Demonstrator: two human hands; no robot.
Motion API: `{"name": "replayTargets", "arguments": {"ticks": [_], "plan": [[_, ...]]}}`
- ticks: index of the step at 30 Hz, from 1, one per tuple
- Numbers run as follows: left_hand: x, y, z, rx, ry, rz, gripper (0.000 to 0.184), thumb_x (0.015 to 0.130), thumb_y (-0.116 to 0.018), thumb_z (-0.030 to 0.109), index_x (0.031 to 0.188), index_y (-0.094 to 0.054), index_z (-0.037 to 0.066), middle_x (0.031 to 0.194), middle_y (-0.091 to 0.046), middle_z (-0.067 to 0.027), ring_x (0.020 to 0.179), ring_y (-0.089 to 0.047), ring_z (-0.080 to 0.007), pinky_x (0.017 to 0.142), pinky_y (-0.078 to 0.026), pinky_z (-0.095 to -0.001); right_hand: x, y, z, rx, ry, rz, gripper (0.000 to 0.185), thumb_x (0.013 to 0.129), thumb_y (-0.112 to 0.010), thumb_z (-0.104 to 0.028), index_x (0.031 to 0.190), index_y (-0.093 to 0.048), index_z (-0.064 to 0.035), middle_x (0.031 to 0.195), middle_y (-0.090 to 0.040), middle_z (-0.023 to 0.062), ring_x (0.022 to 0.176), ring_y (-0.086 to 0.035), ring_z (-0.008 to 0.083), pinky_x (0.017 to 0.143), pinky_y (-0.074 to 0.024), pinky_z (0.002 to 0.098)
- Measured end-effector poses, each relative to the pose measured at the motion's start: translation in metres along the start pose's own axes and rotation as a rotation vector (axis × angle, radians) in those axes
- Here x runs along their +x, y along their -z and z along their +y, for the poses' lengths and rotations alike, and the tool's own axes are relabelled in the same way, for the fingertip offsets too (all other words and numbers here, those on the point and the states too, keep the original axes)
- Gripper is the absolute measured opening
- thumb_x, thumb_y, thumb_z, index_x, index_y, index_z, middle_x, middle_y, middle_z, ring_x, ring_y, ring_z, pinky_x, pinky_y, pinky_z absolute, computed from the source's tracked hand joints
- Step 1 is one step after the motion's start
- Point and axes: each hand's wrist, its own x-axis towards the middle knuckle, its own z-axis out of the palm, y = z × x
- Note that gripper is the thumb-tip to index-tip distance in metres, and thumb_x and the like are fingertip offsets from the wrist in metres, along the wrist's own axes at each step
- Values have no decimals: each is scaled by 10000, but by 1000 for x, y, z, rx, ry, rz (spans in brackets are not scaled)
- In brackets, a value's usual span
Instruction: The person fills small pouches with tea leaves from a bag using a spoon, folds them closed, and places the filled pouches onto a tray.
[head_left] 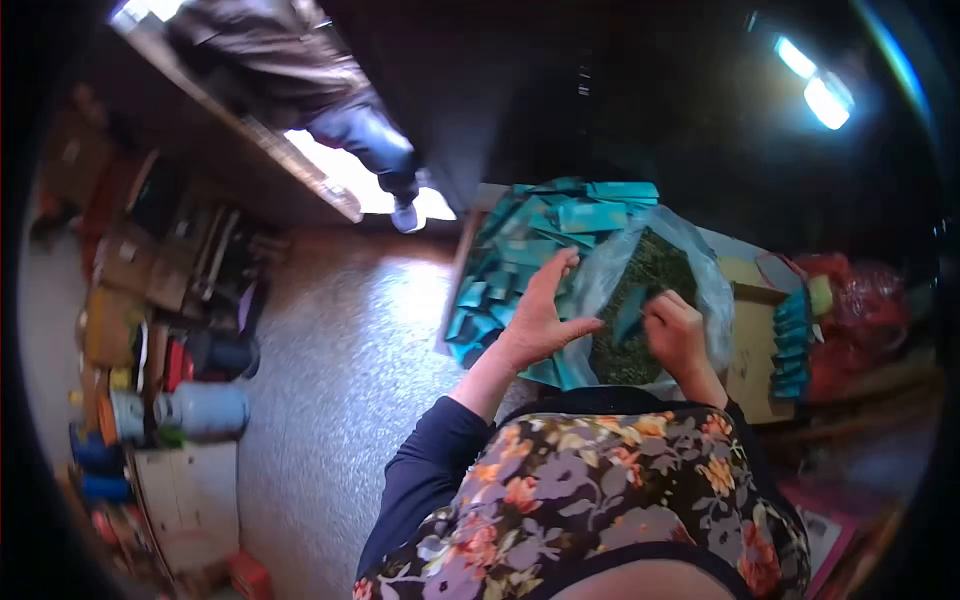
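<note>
My left hand [545, 318] is open, thumb and fingers spread, over the right edge of a pile of teal packets [510, 255], beside a clear plastic bag [715, 290]. Dark green loose leaves [660, 262] fill the bag. Above the leaves, my right hand [675, 330] has its fingers curled round a small teal packet [630, 312], which is partly hidden and blurred.
Right of the bag stands a cardboard box [755, 345] with a row of teal packets [790, 345] at its edge, then red plastic bags [865, 305]. A person [370, 135] is by the doorway. A gas cylinder [205, 408] and cabinet [190, 495] stand left.
</note>
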Motion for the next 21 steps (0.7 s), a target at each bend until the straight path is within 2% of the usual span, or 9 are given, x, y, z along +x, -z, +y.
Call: {"name": "replayTargets", "arguments": {"ticks": [1,4,5,7,8,10,13,17,21], "plan": [[6,-19,-11,-40,39,-117,973,604,-843,224,1402,-301,99,1339,-448,-134,1237,-429,-283,1013,-350,-392,2,1,-4,5,4,12,73,698,-545,56,696,-526,-14,691,-529,128,618,-556,303,546,-447,360],[25,-50,-33,37,-108,-300,879,611,-842,250,1345,-399,54,1284,-498,-152,1204,-469,-257,985,-391,-379,7,7,-17,48,69,87,79,688,-557,63,697,-540,-14,683,-536,124,611,-563,298,536,-450,357],[29,-53,-27,-72,-19,-364,842,605,-845,251,1311,-440,35,1238,-539,-141,1162,-505,-234,976,-404,-372,7,12,-21,51,92,81,83,682,-558,68,698,-545,-13,680,-539,121,611,-566,297,536,-452,355],[35,-65,-35,-163,-1,-426,750,652,-809,101,1304,-442,43,1202,-550,-93,1113,-518,-176,937,-443,-328,4,18,-20,22,120,99,88,674,-557,72,702,-551,-12,686,-549,119,622,-574,299,542,-458,349],[36,-71,-39,-248,60,-443,813,637,-824,155,1332,-414,52,1239,-527,-122,1143,-501,-201,938,-437,-339,4,21,-22,21,114,131,95,666,-557,75,701,-551,-13,693,-555,118,622,-579,294,541,-460,343],[36,-82,-36,-297,77,-430,864,635,-835,210,1355,-378,66,1279,-493,-154,1178,-480,-236,938,-431,-347,-1,22,-14,16,109,182,97,665,-558,75,702,-551,-14,700,-561,116,620,-581,290,539,-460,340],[38,-99,-30,-207,-74,-360,732,654,-825,198,1263,-439,72,1168,-541,-150,1086,-535,-262,920,-441,-339,-8,25,-10,8,62,182,103,655,-583,71,709,-555,-12,719,-574,111,633,-591,282,555,-469,336],[38,-113,-38,-239,-102,-260,667,648,-825,162,1209,-475,73,1096,-564,-115,1016,-562,-237,895,-454,-340,-10,29,-8,-24,16,198,153,640,-604,61,772,-603,-17,776,-608,112,702,-622,277,607,-500,328],[41,-112,-35,-178,-133,-292,646,644,-822,132,1197,-494,78,1098,-573,-100,1015,-564,-218,887,-458,-331,-14,33,-3,-123,4,52,200,637,-622,45,827,-623,-18,863,-635,117,778,-642,281,660,-519,341]]}}
